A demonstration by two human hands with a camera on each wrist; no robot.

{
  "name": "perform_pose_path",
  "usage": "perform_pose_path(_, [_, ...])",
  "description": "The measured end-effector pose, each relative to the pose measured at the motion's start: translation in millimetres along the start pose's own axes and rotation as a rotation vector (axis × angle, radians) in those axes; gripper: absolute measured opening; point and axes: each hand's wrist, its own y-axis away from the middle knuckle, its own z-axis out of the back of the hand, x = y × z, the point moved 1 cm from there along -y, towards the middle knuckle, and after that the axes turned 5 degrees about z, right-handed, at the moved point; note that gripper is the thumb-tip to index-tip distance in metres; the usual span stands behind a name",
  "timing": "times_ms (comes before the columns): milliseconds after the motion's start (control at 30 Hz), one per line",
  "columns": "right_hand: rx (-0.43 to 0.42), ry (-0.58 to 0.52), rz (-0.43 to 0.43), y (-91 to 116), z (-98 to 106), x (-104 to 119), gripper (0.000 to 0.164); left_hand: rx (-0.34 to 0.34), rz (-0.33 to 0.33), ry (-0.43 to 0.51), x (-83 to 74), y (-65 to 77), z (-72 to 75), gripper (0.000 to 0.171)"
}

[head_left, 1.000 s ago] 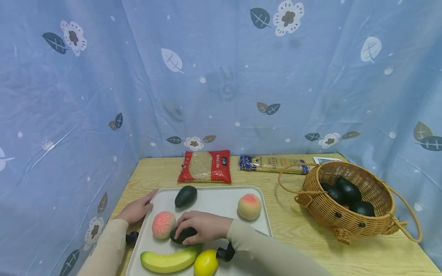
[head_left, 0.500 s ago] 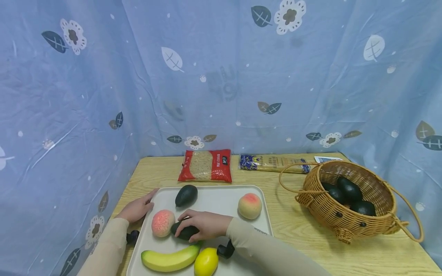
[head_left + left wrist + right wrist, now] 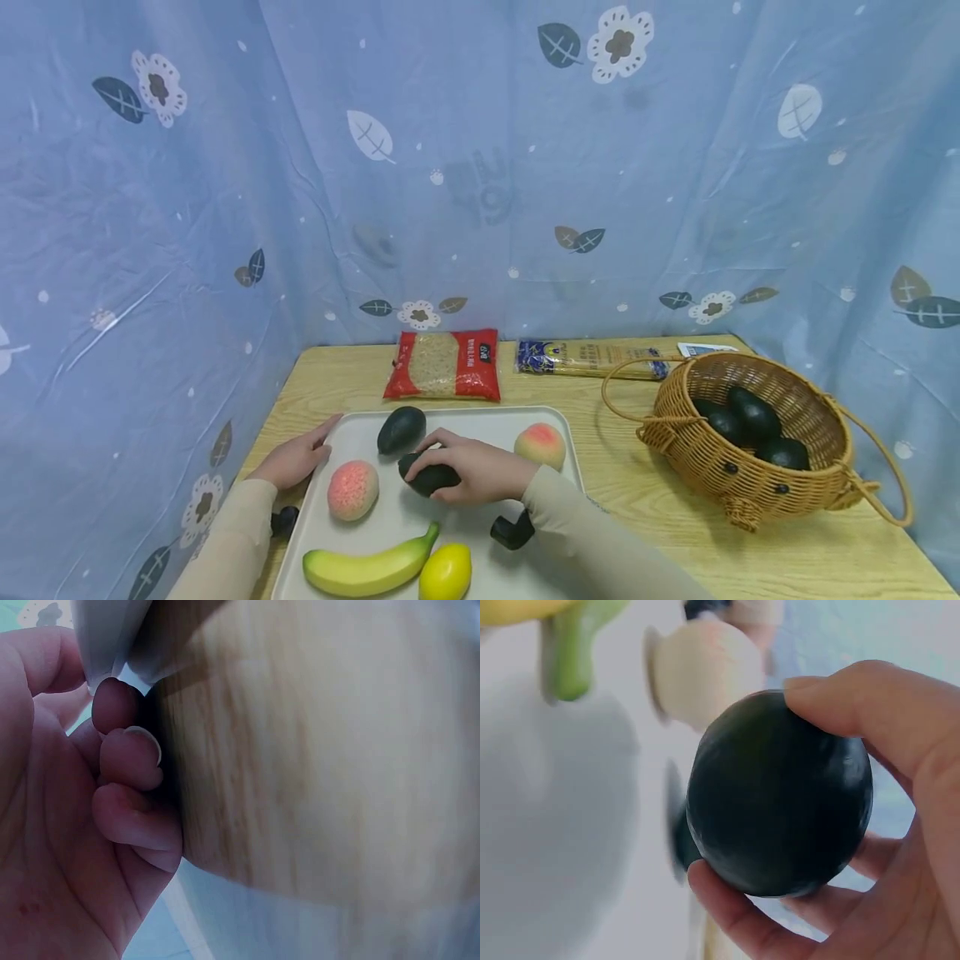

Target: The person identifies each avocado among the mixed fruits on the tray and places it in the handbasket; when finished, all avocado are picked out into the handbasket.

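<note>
My right hand (image 3: 483,471) grips a dark green avocado (image 3: 780,795) over the middle of the white tray (image 3: 397,521), with thumb and fingers around its sides. At the tray's left edge, my left hand (image 3: 291,460) holds the rim; the left wrist view shows its fingers (image 3: 129,757) curled by the tray's edge. A second avocado (image 3: 402,430) lies at the back of the tray. One pink peach (image 3: 352,491) is on the left and another peach (image 3: 540,444) sits back right, partly behind my right hand. A banana (image 3: 367,568) and a lemon (image 3: 446,572) lie in front.
To the right stands a wicker basket (image 3: 720,475) with several avocados (image 3: 752,412) inside and handles sticking out. Behind the tray lie a red bag (image 3: 442,364) and a long pasta packet (image 3: 592,358). A blue curtain (image 3: 480,167) surrounds the wooden table.
My right hand has taken hold of the avocado beside the left peach and moved it up and to the right, away from the peach. The left hand stays at the tray's edge.
</note>
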Motion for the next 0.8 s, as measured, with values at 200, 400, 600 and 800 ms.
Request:
perform_pose_path(200, [-0.158,-0.047,-0.116,16.7,21.1,-1.9,0.040,-0.001,-0.006,0.004,2.7,-2.8,0.3,0.066])
perform_pose_path(400, [-0.396,-0.156,-0.249,32.7,31.7,-6.9,0.045,0.001,-0.003,0.005,-1.0,1.1,0.6,0.065])
perform_pose_path(600, [-0.557,-0.141,-0.337,47.6,42.3,-11.9,0.056,0.009,0.011,0.034,1.6,-0.2,-0.9,0.066])
perform_pose_path(800, [-0.736,-0.101,-0.391,69.4,62.2,-11.0,0.057,0.018,0.022,0.061,2.0,-0.2,-2.1,0.066])
